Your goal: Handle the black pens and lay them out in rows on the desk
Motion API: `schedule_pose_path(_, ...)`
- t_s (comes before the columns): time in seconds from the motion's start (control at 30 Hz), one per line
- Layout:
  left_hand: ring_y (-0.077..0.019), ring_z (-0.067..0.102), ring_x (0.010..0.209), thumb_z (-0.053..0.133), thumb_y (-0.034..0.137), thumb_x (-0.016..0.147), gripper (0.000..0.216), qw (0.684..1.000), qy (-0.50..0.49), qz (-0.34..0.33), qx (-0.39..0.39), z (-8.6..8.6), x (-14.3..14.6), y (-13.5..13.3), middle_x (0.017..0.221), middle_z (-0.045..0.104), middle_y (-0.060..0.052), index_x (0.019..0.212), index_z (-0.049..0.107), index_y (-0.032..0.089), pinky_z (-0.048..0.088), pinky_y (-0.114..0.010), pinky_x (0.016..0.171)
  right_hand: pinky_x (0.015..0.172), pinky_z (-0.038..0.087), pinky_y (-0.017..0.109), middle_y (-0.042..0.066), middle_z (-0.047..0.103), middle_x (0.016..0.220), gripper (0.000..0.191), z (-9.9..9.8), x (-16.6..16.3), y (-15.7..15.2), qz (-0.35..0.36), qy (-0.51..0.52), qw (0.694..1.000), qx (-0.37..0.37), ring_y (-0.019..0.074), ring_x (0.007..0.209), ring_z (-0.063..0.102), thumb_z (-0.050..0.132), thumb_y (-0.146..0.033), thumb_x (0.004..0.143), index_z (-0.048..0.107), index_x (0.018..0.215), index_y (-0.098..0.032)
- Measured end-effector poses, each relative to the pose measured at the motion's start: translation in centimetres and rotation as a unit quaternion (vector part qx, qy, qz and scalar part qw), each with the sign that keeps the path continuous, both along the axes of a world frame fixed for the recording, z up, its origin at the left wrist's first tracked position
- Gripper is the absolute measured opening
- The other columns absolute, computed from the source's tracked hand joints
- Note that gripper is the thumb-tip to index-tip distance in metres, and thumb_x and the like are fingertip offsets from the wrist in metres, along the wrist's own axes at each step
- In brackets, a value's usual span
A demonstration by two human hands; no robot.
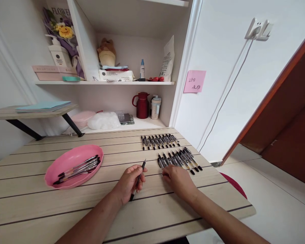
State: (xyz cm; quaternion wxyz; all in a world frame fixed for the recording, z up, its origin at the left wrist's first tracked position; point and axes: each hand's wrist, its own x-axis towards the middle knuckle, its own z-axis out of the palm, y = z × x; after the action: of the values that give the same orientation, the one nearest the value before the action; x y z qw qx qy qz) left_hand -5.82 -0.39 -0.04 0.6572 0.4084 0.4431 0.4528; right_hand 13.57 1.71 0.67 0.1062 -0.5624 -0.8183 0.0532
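Note:
My left hand (130, 183) is closed around a black pen (138, 180), held with its tip pointing up and away over the wooden table (66, 210). My right hand (177, 179) rests on the table just right of it, its fingers at the near end of a row of black pens (179, 160); the fingertips are partly hidden, and whether they grip a pen is unclear. A second row of pens (159, 141) lies farther back. To the left, a pink oval tray (66, 162) holds several more pens (78, 168).
Behind the table, a shelf unit holds a red jug (141, 105), a white cup (156, 107), a plastic bag (104, 120) and boxes. A pink sticky note (194, 81) is on the wall. The table's right edge (234, 189) drops off beside a brown door (289, 128).

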Motion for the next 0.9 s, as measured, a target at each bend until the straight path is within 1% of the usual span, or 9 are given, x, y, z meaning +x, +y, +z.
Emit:
schedule_pose_path(0.1,-0.0037,0.041,0.034,0.052,0.036,0.073,0.025,1.000,0.002,0.002,0.000,-0.1,0.0,0.0,0.055,0.052,0.004,0.084,0.053,0.014,0.024,-0.016,0.032,0.059,0.030,0.023,0.002,0.064,0.080,0.014,0.0,0.8,0.3,-0.040,-0.012,0.999,0.013,0.0147,0.073,0.057,0.048,-0.021,0.075,0.062,0.072,-0.021)
schedule_pose_path(0.17,-0.0036,0.041,0.033,0.053,0.037,0.073,0.025,1.000,0.002,0.002,-0.001,-0.1,0.0,0.1,0.055,0.052,0.004,0.084,0.053,0.014,0.023,-0.016,0.032,0.058,0.030,0.023,0.003,0.064,0.079,0.014,0.0,1.1,0.5,-0.054,-0.020,0.998,0.014,0.0148,0.072,0.057,0.048,-0.021,0.075,0.062,0.071,-0.020)
schedule_pose_path(0.37,-0.0037,0.041,0.033,0.054,0.038,0.072,0.026,1.000,0.002,0.000,-0.001,-0.1,0.0,0.1,0.055,0.052,0.004,0.084,0.054,0.014,0.024,-0.017,0.032,0.057,0.030,0.024,0.003,0.064,0.078,0.013,0.1,0.4,0.7,-0.048,-0.050,0.997,0.026,0.0159,0.072,0.058,0.049,-0.022,0.075,0.061,0.071,-0.020)
schedule_pose_path(0.6,-0.0038,0.041,0.034,0.053,0.037,0.073,0.025,1.000,0.002,0.007,-0.005,0.1,0.1,0.0,0.055,0.052,0.004,0.083,0.053,0.014,0.024,-0.016,0.033,0.055,0.031,0.025,0.007,0.064,0.080,0.014,0.1,-0.7,1.2,-0.049,-0.089,0.994,0.048,0.0180,0.071,0.059,0.049,-0.024,0.078,0.060,0.073,-0.018)
schedule_pose_path(0.77,-0.0037,0.042,0.034,0.053,0.036,0.073,0.025,1.000,-0.006,0.002,-0.008,0.0,0.0,0.1,0.056,0.052,0.004,0.084,0.054,0.014,0.023,-0.016,0.032,0.053,0.029,0.024,0.008,0.063,0.079,0.018,-0.3,-0.9,1.2,-0.057,-0.095,0.992,0.058,0.0170,0.069,0.059,0.044,-0.024,0.081,0.060,0.075,-0.017)
schedule_pose_path(0.9,-0.0035,0.044,0.037,0.058,0.034,0.070,0.024,0.999,-0.025,0.027,0.000,0.0,0.1,0.0,0.059,0.052,0.004,0.083,0.055,0.014,0.026,-0.015,0.033,0.051,0.027,0.024,0.006,0.063,0.080,0.014,-0.2,-0.4,0.8,-0.062,-0.074,0.994,0.048,0.0161,0.067,0.058,0.047,-0.024,0.079,0.059,0.075,-0.018)
